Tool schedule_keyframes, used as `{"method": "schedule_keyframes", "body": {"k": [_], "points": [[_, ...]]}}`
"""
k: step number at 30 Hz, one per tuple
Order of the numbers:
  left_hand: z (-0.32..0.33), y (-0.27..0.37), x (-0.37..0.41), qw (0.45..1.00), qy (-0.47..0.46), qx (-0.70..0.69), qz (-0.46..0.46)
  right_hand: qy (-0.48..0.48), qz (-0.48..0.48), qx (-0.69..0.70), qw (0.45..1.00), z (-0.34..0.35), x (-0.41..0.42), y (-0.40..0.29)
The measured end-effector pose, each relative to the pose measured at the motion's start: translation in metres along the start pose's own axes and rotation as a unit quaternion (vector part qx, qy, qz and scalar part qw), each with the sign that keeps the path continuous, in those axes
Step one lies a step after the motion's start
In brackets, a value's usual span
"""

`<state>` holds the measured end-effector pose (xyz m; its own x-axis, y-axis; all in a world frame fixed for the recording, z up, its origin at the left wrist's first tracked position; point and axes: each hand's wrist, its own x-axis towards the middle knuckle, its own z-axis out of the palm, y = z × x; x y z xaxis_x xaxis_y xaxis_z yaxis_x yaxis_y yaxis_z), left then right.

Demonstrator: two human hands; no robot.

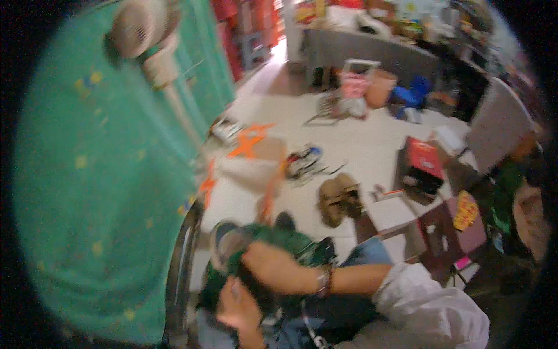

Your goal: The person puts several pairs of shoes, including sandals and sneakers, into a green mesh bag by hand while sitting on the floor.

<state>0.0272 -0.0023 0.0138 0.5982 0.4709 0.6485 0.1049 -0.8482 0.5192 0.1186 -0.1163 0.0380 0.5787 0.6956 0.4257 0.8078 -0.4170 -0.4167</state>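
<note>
A bunched dark green cloth lies across the lap over blue jeans. My left hand is curled at the cloth's near left edge, thumb against the fingers, with a fold between them. Just above it, my right hand reaches in from the right and rests on the cloth. Its fingertips are turned away and hidden. A bracelet circles that wrist, below a rolled white sleeve. Beside the right hand is a greyish rounded patch, too blurred to name. The whole picture is smeared by motion.
A cardboard box with orange tape stands ahead on the pale floor. Near it lie tangled cables and brown footwear. Red-and-black box and maroon box sit right. A green curtain and pedestal fan border the left.
</note>
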Motion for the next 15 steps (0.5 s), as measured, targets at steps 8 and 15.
{"method": "schedule_keyframes", "body": {"k": [8, 15], "points": [[-0.016, -0.021, 0.021, 0.973, -0.149, 0.170, 0.047, 0.009, 0.099, 0.215, 0.972, 0.012, 0.006, -0.006], [-0.006, -0.050, 0.043, 0.946, -0.085, 0.311, 0.034, 0.087, -0.115, 0.252, 0.957, -0.009, -0.003, 0.012]]}}
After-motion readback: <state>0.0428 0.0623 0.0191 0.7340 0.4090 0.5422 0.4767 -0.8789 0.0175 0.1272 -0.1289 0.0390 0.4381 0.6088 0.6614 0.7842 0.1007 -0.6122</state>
